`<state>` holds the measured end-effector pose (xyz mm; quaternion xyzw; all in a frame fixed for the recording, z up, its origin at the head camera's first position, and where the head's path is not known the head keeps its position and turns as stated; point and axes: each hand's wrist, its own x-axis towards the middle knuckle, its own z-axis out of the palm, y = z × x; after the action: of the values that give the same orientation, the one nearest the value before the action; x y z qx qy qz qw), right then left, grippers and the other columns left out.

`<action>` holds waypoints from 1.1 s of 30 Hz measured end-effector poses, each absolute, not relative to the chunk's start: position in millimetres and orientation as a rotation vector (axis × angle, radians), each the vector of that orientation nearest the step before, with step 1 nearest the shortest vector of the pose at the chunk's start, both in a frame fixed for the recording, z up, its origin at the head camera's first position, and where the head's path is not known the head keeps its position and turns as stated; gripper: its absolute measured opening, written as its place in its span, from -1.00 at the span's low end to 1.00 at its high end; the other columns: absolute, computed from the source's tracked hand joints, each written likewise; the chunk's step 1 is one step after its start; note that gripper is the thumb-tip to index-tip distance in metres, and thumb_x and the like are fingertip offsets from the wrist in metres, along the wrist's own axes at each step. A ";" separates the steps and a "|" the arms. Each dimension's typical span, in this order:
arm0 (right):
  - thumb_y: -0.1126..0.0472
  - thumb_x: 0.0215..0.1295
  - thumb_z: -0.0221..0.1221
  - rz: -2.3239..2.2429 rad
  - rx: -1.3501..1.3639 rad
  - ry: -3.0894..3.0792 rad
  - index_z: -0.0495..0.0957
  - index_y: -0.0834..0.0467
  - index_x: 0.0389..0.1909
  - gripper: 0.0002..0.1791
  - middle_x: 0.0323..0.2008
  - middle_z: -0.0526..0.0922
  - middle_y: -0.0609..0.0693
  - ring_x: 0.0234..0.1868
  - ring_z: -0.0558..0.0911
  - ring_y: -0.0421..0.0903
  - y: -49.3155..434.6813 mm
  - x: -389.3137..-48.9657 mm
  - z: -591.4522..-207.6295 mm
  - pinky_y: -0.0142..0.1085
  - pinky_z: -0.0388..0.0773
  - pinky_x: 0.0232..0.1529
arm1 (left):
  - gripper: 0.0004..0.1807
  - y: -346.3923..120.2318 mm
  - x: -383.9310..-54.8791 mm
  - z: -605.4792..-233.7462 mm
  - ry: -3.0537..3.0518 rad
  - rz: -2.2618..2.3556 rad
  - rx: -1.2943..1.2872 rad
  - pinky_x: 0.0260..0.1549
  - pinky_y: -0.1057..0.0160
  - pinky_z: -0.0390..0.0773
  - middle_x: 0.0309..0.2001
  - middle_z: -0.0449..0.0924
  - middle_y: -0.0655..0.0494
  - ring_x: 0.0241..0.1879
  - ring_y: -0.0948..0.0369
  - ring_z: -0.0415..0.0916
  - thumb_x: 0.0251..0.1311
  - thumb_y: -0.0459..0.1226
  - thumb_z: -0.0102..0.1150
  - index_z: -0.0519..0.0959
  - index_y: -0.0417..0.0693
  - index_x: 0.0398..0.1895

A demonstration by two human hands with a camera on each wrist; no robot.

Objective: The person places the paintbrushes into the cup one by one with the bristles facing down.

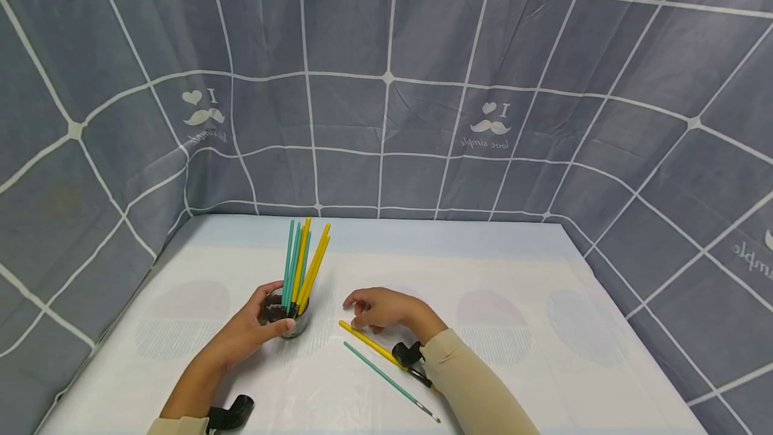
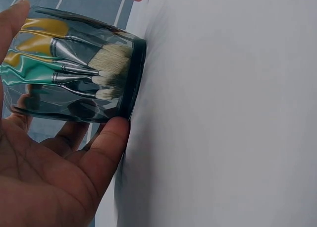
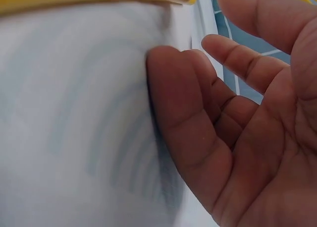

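Note:
My left hand (image 1: pixel 250 321) grips a clear glass cup (image 1: pixel 302 322) at the left of the table, thumb in front and fingers round the far side. Several yellow and teal paintbrushes (image 1: pixel 317 257) stand in the cup, handles up. Through its wall, the left wrist view shows their pale bristles (image 2: pixel 111 58) near the base. To the right, my right hand (image 1: pixel 386 309) holds nothing, its fingers loosely bent just above the table. Beneath it lies a yellow paintbrush (image 1: pixel 370 342), its dark ferrule end near the sleeve. A thin teal paintbrush (image 1: pixel 380 373) lies beside that one, closer to me.
A white tablecloth (image 1: pixel 580 381) with faint printed circles covers the table. Grey curtains (image 1: pixel 435 119) with white grid lines enclose the back and both sides. Black wrist cameras (image 1: pixel 232 413) are strapped to both forearms.

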<state>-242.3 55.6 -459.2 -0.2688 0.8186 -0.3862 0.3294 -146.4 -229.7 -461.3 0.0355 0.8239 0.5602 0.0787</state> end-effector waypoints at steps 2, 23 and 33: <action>0.27 0.31 0.29 -1.011 -0.700 2.135 0.55 0.05 0.10 -0.65 -0.28 0.51 -0.04 -0.55 0.45 -0.12 55.3 -241.8 -458.8 -0.33 0.45 -0.44 | -0.09 -229.8 -146.8 -461.7 2.463 1.681 0.111 0.09 0.00 0.41 0.30 0.30 -0.28 0.22 -0.09 0.37 0.22 -0.18 0.36 0.01 -0.03 0.50; 0.37 0.24 0.29 -0.834 -0.858 2.170 0.57 0.08 0.06 -0.63 -0.33 0.38 -0.03 -0.65 0.36 -0.16 47.5 -233.9 -456.4 -0.37 0.41 -0.49 | -0.10 -227.7 -145.5 -461.1 2.483 1.676 0.102 0.07 -0.02 0.42 0.30 0.30 -0.28 0.21 -0.10 0.38 0.23 -0.20 0.36 0.01 -0.03 0.51; 0.42 0.26 0.23 -0.794 -0.861 2.190 0.62 0.03 0.02 -0.64 -0.25 0.40 -0.03 -0.65 0.39 -0.18 46.1 -229.8 -453.6 -0.39 0.45 -0.50 | -0.10 -228.6 -145.5 -461.4 2.474 1.692 0.134 0.00 0.08 0.45 0.30 0.30 -0.28 0.19 -0.09 0.39 0.24 -0.21 0.34 0.00 -0.05 0.51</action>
<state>-229.8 46.1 -453.6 -0.3283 0.8344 -0.3024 0.3232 -145.5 -228.6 -461.4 0.0446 0.8225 0.5626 0.0707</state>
